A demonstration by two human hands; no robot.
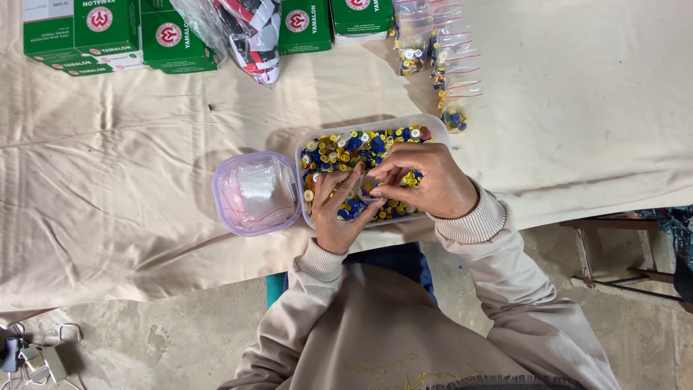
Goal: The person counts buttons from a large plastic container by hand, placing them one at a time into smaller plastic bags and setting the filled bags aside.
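A clear plastic tub (433,130) heaped with blue, yellow and white buttons (346,148) sits near the front edge of the cloth-covered bench (108,180). Both hands meet over it: the left hand (339,213) lies palm-up with fingers half curled, and the right hand (422,180) is pinched shut on what seems to be a small clear bag (368,189), though it is too small to be sure. Just beside the tub, to its left, lies a purple-rimmed lid (256,193) holding empty bags. Farther back are filled button bags (442,58) and green boxes (108,32).
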